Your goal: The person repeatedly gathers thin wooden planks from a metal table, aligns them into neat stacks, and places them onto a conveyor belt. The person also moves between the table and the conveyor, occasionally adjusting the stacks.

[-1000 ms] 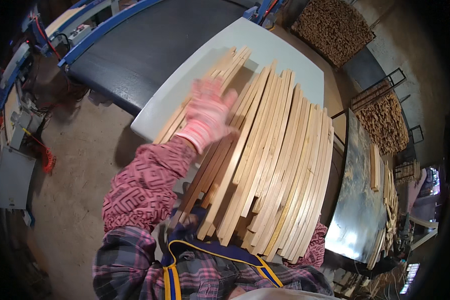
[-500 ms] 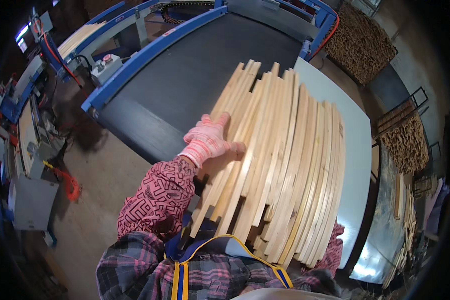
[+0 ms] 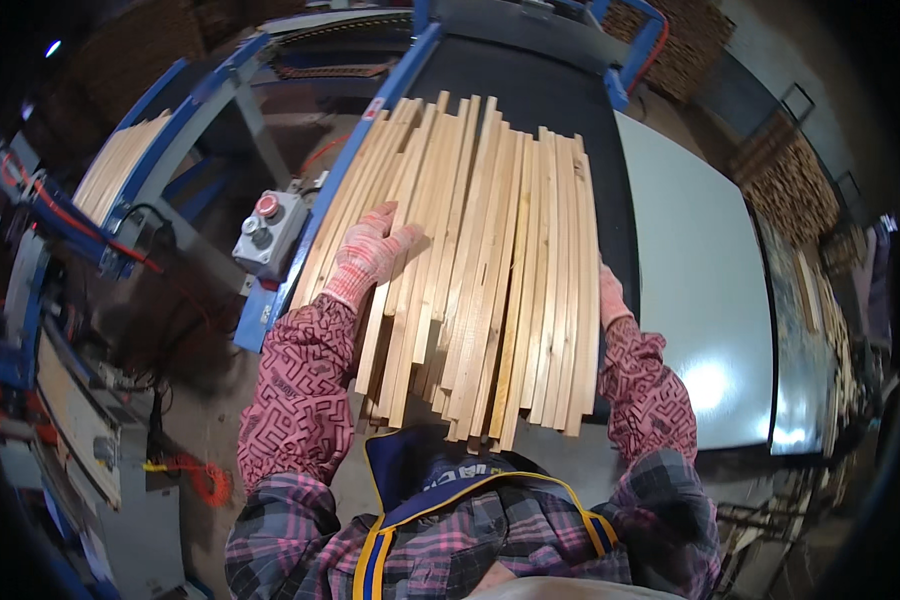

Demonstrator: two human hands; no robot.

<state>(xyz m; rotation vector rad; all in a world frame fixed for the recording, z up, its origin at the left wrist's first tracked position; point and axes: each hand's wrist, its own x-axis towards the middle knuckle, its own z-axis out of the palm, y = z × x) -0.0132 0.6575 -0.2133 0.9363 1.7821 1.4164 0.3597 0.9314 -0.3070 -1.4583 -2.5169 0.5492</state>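
A wide layer of pale wooden strips [image 3: 490, 270] lies side by side over the black conveyor belt [image 3: 618, 200], with uneven ends and the near ends pointing at my body. My left hand [image 3: 368, 252], in a pink and white knit glove, rests on top of the strips at the left, fingers stretched and thumb apart. At the right edge of the layer, my gloved right hand [image 3: 612, 297] presses against the outermost strip; its fingers are mostly hidden by the wood.
A grey control box [image 3: 270, 235] with a red button sits by the blue frame on the left. Beyond it, more strips [image 3: 120, 168] lie on another blue-framed machine. To the right is a pale smooth panel [image 3: 705, 290]. Stacked wood [image 3: 785, 180] stands farther back.
The strips have moved left and farther over the belt, reaching close to its left rail. My right hand, hidden before, now shows at their right side. The view has shifted.
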